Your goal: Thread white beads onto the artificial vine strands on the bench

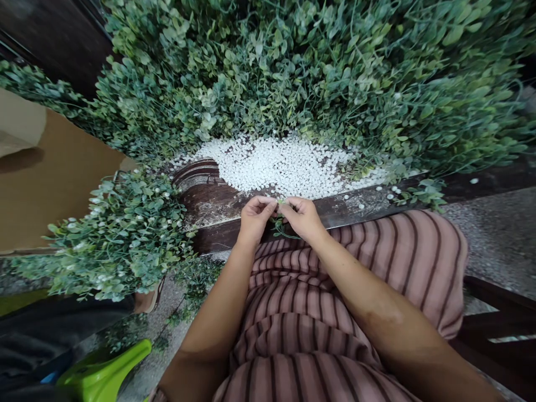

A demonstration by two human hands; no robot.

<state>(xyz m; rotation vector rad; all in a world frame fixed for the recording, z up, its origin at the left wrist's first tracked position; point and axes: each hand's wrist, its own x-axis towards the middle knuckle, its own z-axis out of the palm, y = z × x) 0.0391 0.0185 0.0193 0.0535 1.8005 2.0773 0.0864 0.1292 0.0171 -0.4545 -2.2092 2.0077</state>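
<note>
Both hands meet in the middle: the left hand [254, 216] and right hand [302, 216] pinch one small green sprig [280, 223], which hangs down between them

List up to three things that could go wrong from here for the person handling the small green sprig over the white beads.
1. Both hands, the left hand and right hand, pinch one thin green sprig between them; it might snap or slip.
2. The white beads lie loose near the dark wooden edge, and a few strays already sit apart; a nudge could scatter more.
3. The piled foliage beside the left arm could be knocked over.
</note>
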